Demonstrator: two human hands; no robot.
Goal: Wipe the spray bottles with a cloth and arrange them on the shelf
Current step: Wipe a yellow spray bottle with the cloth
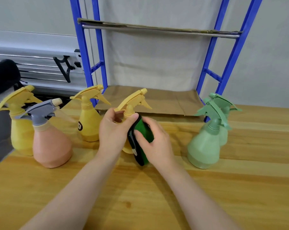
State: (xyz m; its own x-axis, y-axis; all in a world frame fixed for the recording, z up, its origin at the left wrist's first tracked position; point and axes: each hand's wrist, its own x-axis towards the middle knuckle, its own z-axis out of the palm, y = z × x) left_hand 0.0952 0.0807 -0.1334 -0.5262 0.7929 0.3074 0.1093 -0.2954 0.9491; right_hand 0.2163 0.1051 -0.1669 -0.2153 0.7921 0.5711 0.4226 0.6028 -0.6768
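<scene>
A yellow spray bottle [133, 103] stands at the middle of the wooden table [140, 196]. My left hand [113, 131] grips its neck and body from the left. My right hand [154, 141] presses a green cloth with black edging [140, 140] against the bottle's right side, hiding most of the body. To the left stand another yellow bottle [89, 120], a pink bottle with a grey trigger [49, 140] and a third yellow bottle [19, 123]. Two green bottles [206, 143] stand at the right, one behind the other. The blue-framed shelf [157, 100] stands behind, its lower board bare.
The shelf's upper board [157, 28] is cardboard on a metal bar. A black object [4, 75] and a metal rack [41, 67] lie beyond the table's left edge. The table's near half holds only my forearms.
</scene>
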